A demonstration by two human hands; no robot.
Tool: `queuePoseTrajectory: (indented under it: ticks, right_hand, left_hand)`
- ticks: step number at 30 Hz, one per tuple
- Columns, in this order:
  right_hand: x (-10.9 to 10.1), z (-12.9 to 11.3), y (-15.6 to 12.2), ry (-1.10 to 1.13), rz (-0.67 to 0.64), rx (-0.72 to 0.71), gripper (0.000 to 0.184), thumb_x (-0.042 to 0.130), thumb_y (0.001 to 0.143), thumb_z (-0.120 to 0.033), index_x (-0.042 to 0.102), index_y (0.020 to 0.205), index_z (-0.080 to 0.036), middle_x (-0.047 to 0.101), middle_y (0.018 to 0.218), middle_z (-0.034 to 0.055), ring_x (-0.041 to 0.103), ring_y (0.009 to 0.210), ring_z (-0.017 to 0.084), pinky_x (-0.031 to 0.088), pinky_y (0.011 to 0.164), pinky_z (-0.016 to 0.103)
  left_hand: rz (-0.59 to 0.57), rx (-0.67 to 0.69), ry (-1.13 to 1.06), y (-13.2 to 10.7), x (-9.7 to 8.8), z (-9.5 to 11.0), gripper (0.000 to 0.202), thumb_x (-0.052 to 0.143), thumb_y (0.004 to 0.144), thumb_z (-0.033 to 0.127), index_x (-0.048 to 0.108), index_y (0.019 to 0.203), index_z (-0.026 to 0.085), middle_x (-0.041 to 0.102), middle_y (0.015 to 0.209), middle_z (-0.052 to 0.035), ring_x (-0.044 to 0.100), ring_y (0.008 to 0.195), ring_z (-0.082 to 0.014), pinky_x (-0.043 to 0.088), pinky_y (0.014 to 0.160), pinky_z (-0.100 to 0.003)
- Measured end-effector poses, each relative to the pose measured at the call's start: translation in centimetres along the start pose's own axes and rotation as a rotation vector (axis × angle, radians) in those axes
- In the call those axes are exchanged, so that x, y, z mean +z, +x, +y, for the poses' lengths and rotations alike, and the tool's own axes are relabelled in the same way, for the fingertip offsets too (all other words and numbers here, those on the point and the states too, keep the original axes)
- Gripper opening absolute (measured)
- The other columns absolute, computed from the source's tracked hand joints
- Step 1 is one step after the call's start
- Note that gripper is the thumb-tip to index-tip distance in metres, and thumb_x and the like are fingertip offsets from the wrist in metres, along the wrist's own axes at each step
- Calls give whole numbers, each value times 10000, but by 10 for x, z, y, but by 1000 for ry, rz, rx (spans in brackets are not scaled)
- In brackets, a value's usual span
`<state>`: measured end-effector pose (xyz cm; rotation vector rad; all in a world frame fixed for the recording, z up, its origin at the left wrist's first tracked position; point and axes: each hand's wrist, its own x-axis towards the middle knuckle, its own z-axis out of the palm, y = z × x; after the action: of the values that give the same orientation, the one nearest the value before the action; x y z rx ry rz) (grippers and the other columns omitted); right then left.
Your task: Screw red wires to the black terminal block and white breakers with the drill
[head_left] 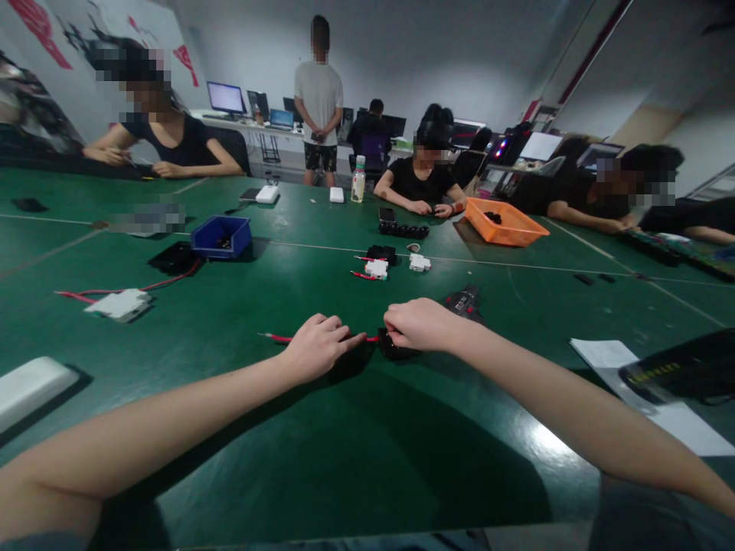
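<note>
A red wire [279, 337] with a bare end runs beneath my left hand [318, 348], whose fingers are closed on it, the index finger reaching right along the wire. The wire leads into a small black box-like part [400, 350] on the green table. My right hand [422, 325] is pinched over this part; what its fingertips hold is hidden. Just behind the right hand lies a black power tool [464, 303] with red details. Beyond both hands are white block-shaped modules [376, 268], one with red wires. Another white module [120, 304] with red wire lies to the left.
A blue bin [221, 237] stands back left, and an orange basket [505, 223] with black parts back right. A bottle [358, 184] stands farther off. Paper [602, 356] lies at right, a white case [34, 390] at left. Several people sit around the green table [321, 474].
</note>
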<state>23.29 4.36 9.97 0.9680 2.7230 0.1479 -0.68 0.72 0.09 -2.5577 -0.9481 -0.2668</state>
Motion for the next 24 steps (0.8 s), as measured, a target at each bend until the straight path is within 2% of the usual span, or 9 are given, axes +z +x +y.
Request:
queuePoseTrajectory:
  ticks: [4, 9, 13, 18, 21, 24]
  right_hand:
    - [0, -5, 6, -106, -35, -43, 217, 533, 910, -239, 725, 928, -139, 738, 962, 121, 710, 802, 241, 424, 619, 292]
    - [0, -17, 9, -207, -51, -75, 187, 537, 918, -148, 722, 931, -117, 736, 938, 134, 726, 808, 247, 448, 612, 285]
    - [-2, -27, 10, -239, -51, -75, 183, 547, 906, -77, 727, 906, -107, 732, 911, 148, 729, 782, 232, 446, 587, 276]
    - [-1, -34, 8, -212, -41, -45, 195, 534, 905, -60, 721, 875, -105, 725, 901, 151, 718, 764, 228, 442, 585, 290]
    - [-1, -26, -5, -164, 34, 10, 186, 522, 945, -132, 702, 901, -124, 723, 911, 129, 699, 772, 209, 431, 615, 277]
    - [5, -2, -31, -86, 180, 188, 256, 470, 1003, -301, 682, 972, -161, 716, 930, 106, 677, 808, 216, 428, 633, 282]
  left_hand:
    - [18, 5, 2, 0, 1, -1, 414, 544, 956, 222, 581, 1366, 258, 678, 921, -64, 543, 877, -205, 303, 674, -353]
    - [55, 8, -2, -1, 3, -1, 376, 534, 975, 238, 594, 1346, 266, 674, 917, -60, 545, 879, -198, 304, 679, -338]
    - [71, 9, -7, -2, 5, -2, 378, 524, 979, 232, 585, 1350, 271, 674, 920, -56, 547, 873, -200, 305, 672, -342]
    - [66, 11, -6, -2, 4, -2, 379, 514, 978, 235, 586, 1349, 255, 670, 908, -70, 543, 865, -203, 304, 659, -347]
    - [52, 11, -3, -2, 3, -2, 393, 512, 974, 234, 578, 1360, 264, 668, 884, -67, 535, 849, -206, 300, 655, -344]
    - [54, 16, -15, -2, 3, -2, 407, 509, 971, 225, 566, 1372, 255, 679, 902, -68, 540, 868, -209, 309, 664, -345]
